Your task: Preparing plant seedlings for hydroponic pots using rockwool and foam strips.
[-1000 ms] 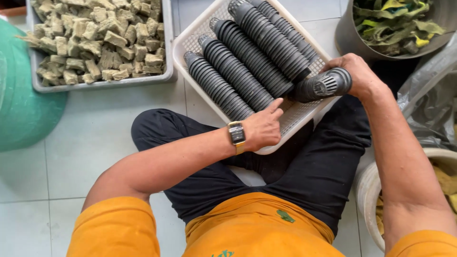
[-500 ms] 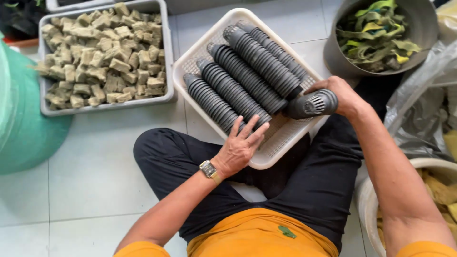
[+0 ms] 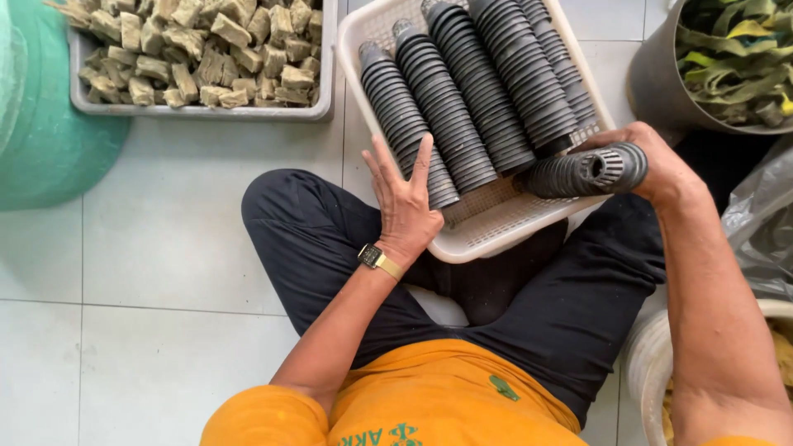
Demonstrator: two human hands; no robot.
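Note:
A white plastic basket [image 3: 504, 235] rests on my crossed legs and holds several long rows of stacked black slotted pots [image 3: 462, 99]. My right hand [image 3: 652, 169] grips a short stack of black pots [image 3: 582, 173] lying sideways at the basket's near right edge. My left hand [image 3: 405, 202], fingers spread and holding nothing, rests against the near end of the leftmost row of pots. A gold wristwatch [image 3: 378, 260] sits on my left wrist.
A grey tray [image 3: 206, 111] of brownish sponge cubes stands at the far left. A green round container [image 3: 49, 140] is at the left edge. A dark bucket [image 3: 661, 91] of green leaves sits far right; a white bucket [image 3: 648, 372] and plastic bag [image 3: 764, 223] lie near right.
My left hand has opened and slid forward onto the leftmost row of pots. My right hand has lowered its stack toward the basket's near right edge. The view has shifted closer.

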